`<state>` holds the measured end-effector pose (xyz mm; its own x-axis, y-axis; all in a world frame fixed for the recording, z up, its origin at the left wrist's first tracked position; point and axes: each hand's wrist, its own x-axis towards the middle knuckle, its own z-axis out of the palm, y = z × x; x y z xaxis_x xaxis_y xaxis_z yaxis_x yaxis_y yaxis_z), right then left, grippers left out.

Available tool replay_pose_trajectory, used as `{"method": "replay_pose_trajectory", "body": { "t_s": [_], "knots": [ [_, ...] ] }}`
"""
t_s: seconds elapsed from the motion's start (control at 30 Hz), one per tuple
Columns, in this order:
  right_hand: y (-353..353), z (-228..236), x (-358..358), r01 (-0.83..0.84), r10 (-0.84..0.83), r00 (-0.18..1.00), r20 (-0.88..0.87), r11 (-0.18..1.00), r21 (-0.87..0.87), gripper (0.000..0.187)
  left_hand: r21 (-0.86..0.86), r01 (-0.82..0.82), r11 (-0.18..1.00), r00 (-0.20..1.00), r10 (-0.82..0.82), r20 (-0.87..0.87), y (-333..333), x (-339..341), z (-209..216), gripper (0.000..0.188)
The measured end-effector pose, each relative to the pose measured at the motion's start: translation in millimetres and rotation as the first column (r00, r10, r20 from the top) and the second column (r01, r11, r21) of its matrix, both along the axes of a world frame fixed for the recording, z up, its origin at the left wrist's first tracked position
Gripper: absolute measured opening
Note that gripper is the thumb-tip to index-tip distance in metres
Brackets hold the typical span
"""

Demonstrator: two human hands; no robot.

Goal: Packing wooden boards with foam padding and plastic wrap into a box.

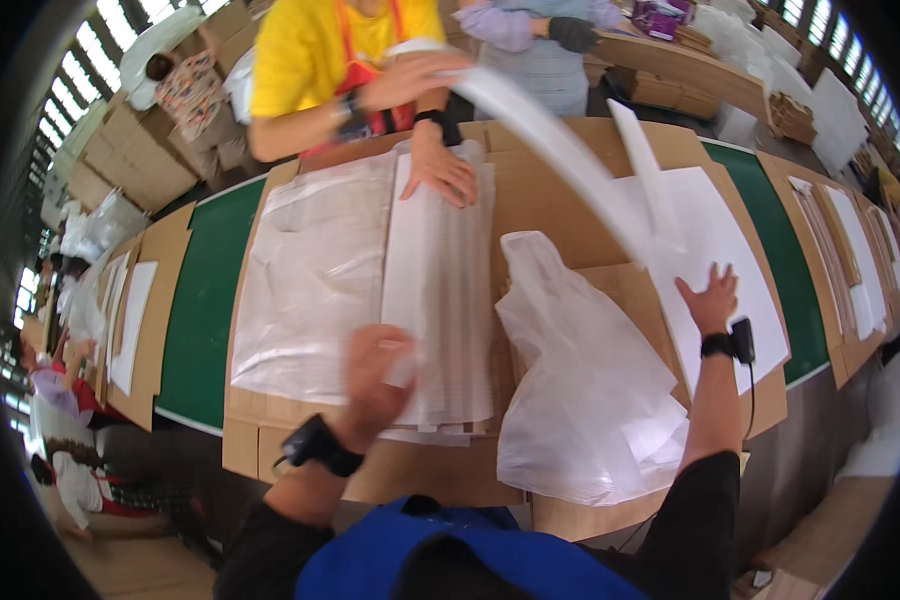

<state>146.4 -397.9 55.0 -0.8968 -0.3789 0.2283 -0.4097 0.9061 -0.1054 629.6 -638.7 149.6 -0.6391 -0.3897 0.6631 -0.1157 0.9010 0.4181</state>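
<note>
My left hand (375, 378) is smeared by motion above a stack of clear plastic bags (320, 260) and white wrapped sheets (410, 300). A small whitish patch shows at its fingers; I cannot tell whether it is held. My right hand (710, 298) is open, fingers spread, over a large white board (755, 270) on the right. Between my arms lies a crumpled translucent plastic bag (580, 390). A long white strip (550, 130), blurred, arches from a co-worker's raised hand towards the white board. That co-worker's other hand rests flat on the wrapped sheets.
Brown cardboard (550, 180) lies under the stacks on a green table (205, 310). The co-worker in a yellow shirt (300, 60) stands across from me, beside a person with a dark glove (572, 34). More cardboard and white boards (850, 250) lie further right.
</note>
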Motion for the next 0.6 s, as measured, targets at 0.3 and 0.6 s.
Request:
{"method": "replay_pose_trajectory", "body": {
  "t_s": [0.3, 0.6],
  "knots": [
    [4, -90, -69, 0.019, -0.01, 0.994, 0.106, 0.997, -0.078, 0.076, 0.275, -0.409, 0.87, 0.892, 0.316, 0.324, -24, 126, -104, 0.047],
    [-150, -33, 0, -0.199, 0.239, 0.954, 0.182, 0.956, -0.216, 0.084, -0.004, -0.507, 0.862, 0.736, 0.435, 0.519, -34, 130, -74, 0.062]
  ]
}}
